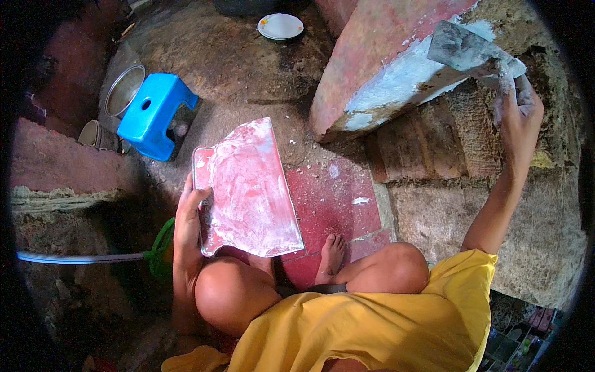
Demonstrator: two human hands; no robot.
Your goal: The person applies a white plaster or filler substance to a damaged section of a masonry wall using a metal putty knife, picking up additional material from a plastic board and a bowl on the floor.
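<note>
My left hand (191,214) is closed on the left edge of a flat pinkish board (248,192) smeared with white paste, held above my left knee. Up at the right, my right hand (519,102) grips a putty knife (462,48) by its handle end, fingers dusted with white. Its wide grey blade lies against or just over the wet white plaster (390,84) that covers part of a pink wall edge (347,80). Whether the blade touches the wall I cannot tell for certain.
A blue plastic stool (155,115) stands at the left beside a round metal pan (125,91). A white plate (280,26) lies at the back. Rough stone steps (434,136) rise at the right. Red floor tiles (328,198) with crumbs lie before my feet. A pale hose (87,256) juts in from the left.
</note>
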